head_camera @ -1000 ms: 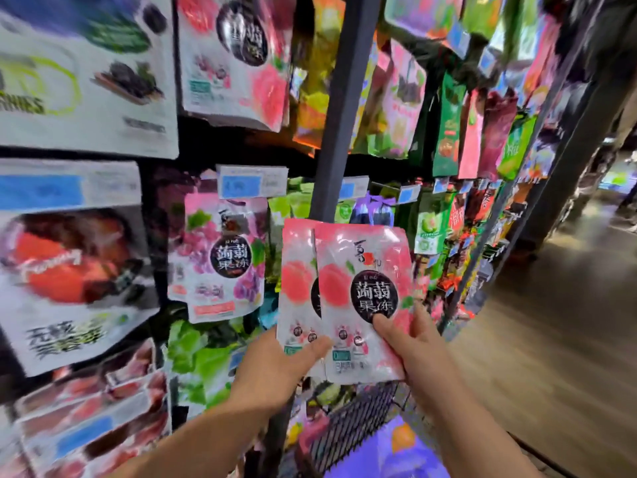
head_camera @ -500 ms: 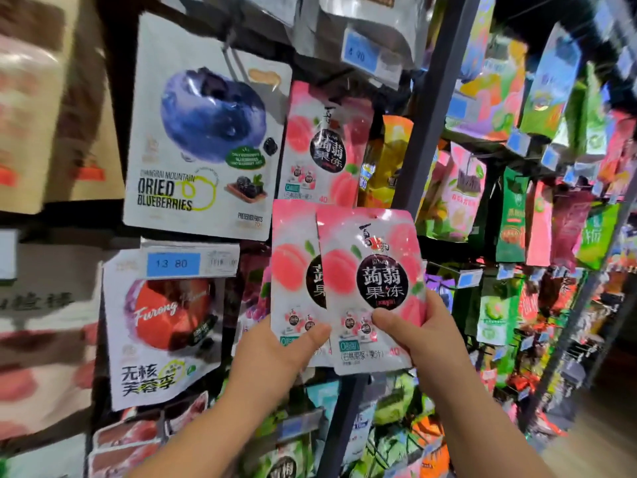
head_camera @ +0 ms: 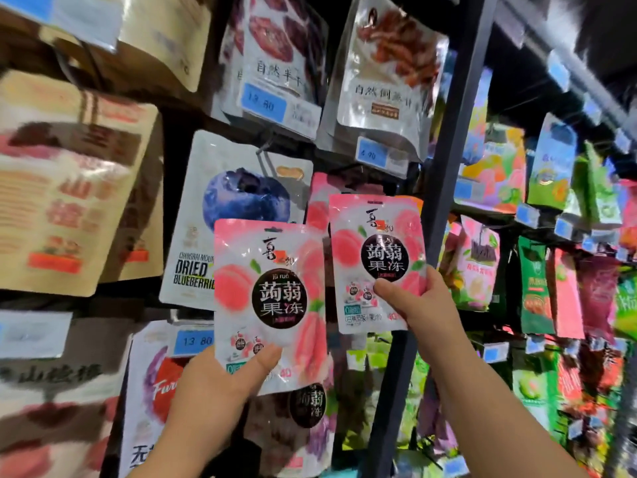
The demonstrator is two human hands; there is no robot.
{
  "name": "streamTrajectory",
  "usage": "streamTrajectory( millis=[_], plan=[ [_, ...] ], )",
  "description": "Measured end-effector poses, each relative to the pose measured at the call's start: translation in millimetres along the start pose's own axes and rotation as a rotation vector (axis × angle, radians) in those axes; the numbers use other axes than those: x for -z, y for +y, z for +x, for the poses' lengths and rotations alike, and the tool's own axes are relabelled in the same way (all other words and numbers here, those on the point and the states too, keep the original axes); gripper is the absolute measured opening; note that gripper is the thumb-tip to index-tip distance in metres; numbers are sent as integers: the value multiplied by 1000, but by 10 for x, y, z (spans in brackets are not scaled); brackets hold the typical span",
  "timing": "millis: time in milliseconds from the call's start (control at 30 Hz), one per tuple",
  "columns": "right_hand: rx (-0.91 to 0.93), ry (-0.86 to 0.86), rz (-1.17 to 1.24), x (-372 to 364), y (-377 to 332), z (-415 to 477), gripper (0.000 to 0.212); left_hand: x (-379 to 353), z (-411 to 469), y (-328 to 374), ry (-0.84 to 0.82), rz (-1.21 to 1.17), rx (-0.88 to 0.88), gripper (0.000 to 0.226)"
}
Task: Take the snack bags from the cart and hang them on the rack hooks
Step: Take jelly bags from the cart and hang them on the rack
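Two peach konjac jelly bags are up at the rack, one in each hand, both standing upright with their long axes running 12 to 6 o'clock. The left hand (head_camera: pixel 220 384) is pinching the lower edge of the left peach bag (head_camera: pixel 272 288), thumb pressing on the front and the fingers hiding behind the film. The right hand (head_camera: pixel 413 298) is gripping the right peach bag (head_camera: pixel 375 257) the same way at its lower right corner, holding it higher, out toward 2 o'clock from the other. Here is what matters: a matching pink bag (head_camera: pixel 319 198) is hanging on the rack just behind the right peach bag, peeking out at its 10 o'clock, beside the dried blueberries bag (head_camera: pixel 238 215) and left of the dark rack upright (head_camera: pixel 444 167). So the right hand is looking like the nearer one, its bag's top edge pointing to 12 o'clock, toward the blue price tag (head_camera: pixel 375 151). The hook itself is hiding from view; I am judging its tip to be near that tag.
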State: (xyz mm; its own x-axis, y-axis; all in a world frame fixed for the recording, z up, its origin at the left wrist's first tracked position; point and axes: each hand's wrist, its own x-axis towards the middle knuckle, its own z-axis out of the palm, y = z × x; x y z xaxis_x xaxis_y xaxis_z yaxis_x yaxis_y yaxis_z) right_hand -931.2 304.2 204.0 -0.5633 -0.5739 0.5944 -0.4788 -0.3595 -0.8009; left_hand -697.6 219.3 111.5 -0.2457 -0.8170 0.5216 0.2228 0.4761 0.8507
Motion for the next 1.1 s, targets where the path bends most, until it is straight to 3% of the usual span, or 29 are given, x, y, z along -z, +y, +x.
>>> streamTrajectory(
  millis=[100,267,433,533,700,800,900,1000,1033,1100],
  plan=[
    [2,20,-10,-46,-35,171,81,46,29,74,11,21,7,12],
    [4,25,-7,-99,-71,357,81,104,97,174,9,30,16,3],
    [6,28,7,-140,-81,493,61,115,137,201,13,35,11,4],
    [-17,25,12,-174,-76,554,79,103,167,204,19,38,6,6],
    [-88,-46,63,-187,-45,673,78,90,214,220,4,19,-22,17],
    [-110,-109,34,-216,-42,690,86,60,284,227,-4,13,-47,10],
    [-100,-28,-84,-249,-29,688,99,-5,372,250,-19,11,-83,7],
    [44,158,-368,-293,-69,572,80,-111,458,296,-60,4,-110,18],
    [149,212,-412,-315,-88,513,73,-157,484,305,-74,3,-120,24],
    [379,286,-392,-362,-165,353,57,-259,542,326,-98,-17,-126,16]
  ],
)
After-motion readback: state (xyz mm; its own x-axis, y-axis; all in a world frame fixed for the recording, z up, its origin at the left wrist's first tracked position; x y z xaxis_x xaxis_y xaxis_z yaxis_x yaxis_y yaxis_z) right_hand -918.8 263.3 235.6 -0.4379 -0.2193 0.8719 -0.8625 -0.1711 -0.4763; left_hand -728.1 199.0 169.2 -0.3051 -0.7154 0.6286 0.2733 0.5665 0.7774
